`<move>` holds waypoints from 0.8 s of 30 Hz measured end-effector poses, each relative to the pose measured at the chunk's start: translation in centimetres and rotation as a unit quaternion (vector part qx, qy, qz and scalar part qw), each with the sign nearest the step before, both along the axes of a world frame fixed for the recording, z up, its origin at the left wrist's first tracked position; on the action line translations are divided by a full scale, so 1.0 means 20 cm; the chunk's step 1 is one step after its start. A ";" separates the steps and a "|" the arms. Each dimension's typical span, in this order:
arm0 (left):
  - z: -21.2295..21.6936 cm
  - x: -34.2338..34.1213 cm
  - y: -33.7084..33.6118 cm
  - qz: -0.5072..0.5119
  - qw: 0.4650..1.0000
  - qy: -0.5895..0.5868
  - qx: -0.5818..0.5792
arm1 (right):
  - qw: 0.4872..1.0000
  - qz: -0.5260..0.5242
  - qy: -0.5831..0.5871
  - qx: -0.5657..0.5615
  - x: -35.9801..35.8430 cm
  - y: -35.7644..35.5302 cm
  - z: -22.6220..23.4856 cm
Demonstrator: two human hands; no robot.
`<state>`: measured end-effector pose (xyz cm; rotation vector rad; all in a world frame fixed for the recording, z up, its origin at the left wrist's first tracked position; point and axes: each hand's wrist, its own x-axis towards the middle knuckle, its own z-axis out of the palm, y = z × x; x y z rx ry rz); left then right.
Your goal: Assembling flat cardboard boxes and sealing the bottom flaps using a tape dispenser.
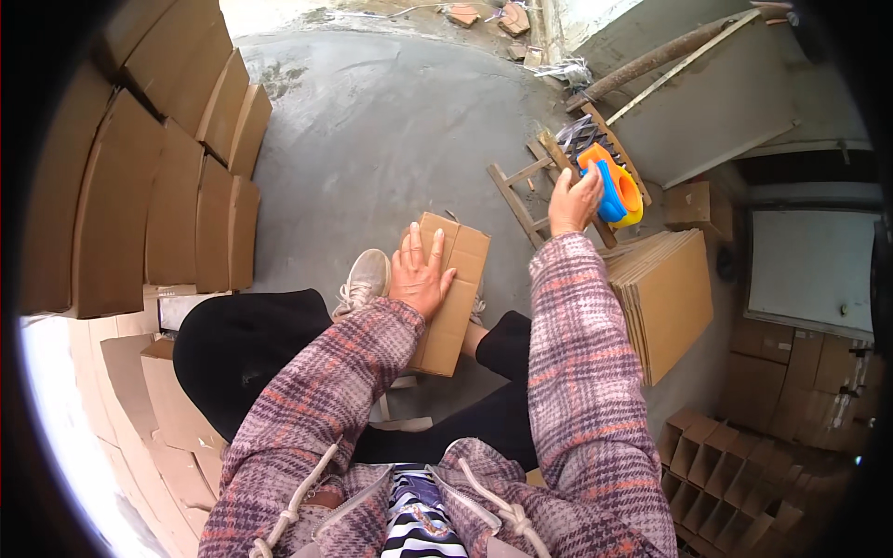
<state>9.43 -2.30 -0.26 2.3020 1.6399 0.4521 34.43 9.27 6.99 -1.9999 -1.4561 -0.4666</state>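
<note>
My left hand [423, 272] lies flat with its fingers spread on a closed cardboard box [445, 321], which rests in front of me between my knees. Off to the right, my right hand [575, 200] has its fingers stretched out at the near side of a blue, orange and yellow plastic thing [614, 191], which looks like a tape dispenser. Whether the fingertips touch it is hard to make out. It sits on a wooden stool or frame [556, 153]. Nothing shows in the right palm.
A stack of flattened cartons [677, 302] stands beside my right forearm. Tall cardboard boxes [167, 186] are piled on the left. Open carton dividers [716, 456] lie at lower right. A wooden pole [651, 60] leans behind the stool, and broken bricks [512, 19] lie on the concrete floor [372, 121].
</note>
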 end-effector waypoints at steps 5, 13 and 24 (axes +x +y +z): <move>0.01 0.00 0.00 0.006 1.000 0.007 -0.011 | 0.928 -0.110 -0.042 -0.354 0.62 0.04 0.11; 0.00 -0.01 0.00 0.003 0.999 -0.033 0.009 | 0.928 0.042 0.128 -0.347 0.56 0.09 0.45; -0.01 -0.02 -0.02 0.027 0.995 -0.098 0.017 | 0.629 0.265 0.444 -0.580 -0.38 -0.11 0.36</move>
